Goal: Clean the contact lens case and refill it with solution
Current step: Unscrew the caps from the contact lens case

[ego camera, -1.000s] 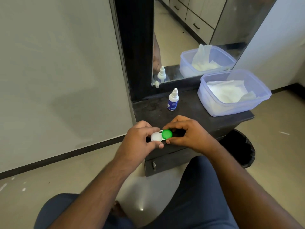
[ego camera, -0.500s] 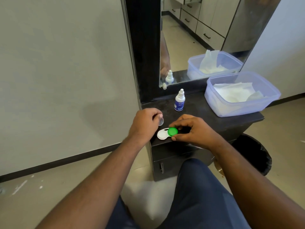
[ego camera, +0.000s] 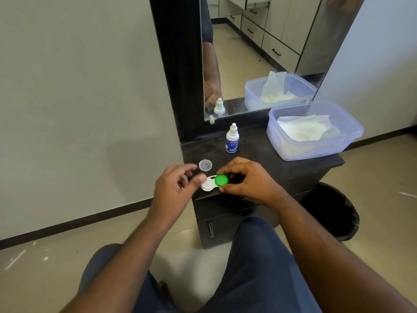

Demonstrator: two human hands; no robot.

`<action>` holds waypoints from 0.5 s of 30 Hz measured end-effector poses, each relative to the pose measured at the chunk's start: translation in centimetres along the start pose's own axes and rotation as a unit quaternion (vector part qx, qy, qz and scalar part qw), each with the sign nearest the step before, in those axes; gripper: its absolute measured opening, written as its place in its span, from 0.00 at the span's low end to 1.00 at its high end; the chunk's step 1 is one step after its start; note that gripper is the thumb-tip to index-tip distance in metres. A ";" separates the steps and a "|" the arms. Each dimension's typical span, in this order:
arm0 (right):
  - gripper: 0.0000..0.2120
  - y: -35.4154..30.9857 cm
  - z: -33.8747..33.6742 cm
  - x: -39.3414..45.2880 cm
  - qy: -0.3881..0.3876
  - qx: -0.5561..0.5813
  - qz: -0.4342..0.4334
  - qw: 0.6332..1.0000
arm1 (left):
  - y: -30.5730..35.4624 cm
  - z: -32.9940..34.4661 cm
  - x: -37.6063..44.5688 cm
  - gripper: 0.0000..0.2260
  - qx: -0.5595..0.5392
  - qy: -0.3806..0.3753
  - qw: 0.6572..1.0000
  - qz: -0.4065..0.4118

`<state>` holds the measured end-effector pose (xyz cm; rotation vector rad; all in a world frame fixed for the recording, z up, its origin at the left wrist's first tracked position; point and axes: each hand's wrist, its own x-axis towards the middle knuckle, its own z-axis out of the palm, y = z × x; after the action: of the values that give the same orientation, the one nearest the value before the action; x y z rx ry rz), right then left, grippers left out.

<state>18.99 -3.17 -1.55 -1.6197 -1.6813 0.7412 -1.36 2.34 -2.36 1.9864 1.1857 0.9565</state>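
At the near edge of the dark cabinet top [ego camera: 282, 168], the contact lens case [ego camera: 213, 182] is seen lying flat, its long axis running left to right. The left well stands uncapped; the right well is covered by the green cap [ego camera: 221, 180]. The case is held at its right end by the right hand [ego camera: 246, 179], forefinger and thumb curled round the green cap. The left hand [ego camera: 173, 188] is poised just left of the open well, fingers loosely spread and holding nothing; whether a fingertip touches the rim cannot be told. The green cap is judged the next thing to be unscrewed, and the right hand is already on it. Just beyond, the clear cap [ego camera: 205, 165] lies open side up. Farther back stand the solution bottle [ego camera: 232, 142] and, to the right, a plastic tub [ego camera: 316, 150] of tissues.
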 end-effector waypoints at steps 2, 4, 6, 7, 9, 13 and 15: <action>0.18 -0.2 0.0 -0.1 0.007 -0.006 -0.004 1.000 | -0.4 0.6 -1.6 0.23 0.005 -0.039 0.999 0.008; 0.17 -0.3 0.0 -0.1 0.015 -0.010 -0.010 1.000 | -0.9 1.3 -2.0 0.27 -0.021 -0.036 0.999 0.003; 0.16 -0.3 0.1 -0.1 0.010 -0.020 -0.011 1.000 | -1.0 1.7 -1.9 0.24 -0.053 -0.022 0.998 -0.013; 0.16 -0.3 0.1 -0.1 0.007 -0.023 -0.013 1.000 | -1.0 1.9 -1.8 0.23 -0.069 -0.015 0.997 -0.019; 0.16 -0.3 -0.1 -0.1 0.001 -0.022 -0.015 1.000 | -0.7 2.4 -1.8 0.20 -0.113 -0.004 0.993 -0.038; 0.17 -0.3 -0.8 0.3 -0.044 -0.018 -0.004 0.999 | -0.6 2.8 -2.3 0.18 -0.187 0.026 0.978 -0.087; 0.18 -0.3 -1.0 0.4 -0.058 -0.017 0.007 0.998 | -0.7 2.8 -2.3 0.18 -0.197 0.024 0.975 -0.095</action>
<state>19.57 -2.81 -0.67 -1.6399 -1.7745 0.8329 -0.07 0.13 -5.01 1.5173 1.0906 1.0521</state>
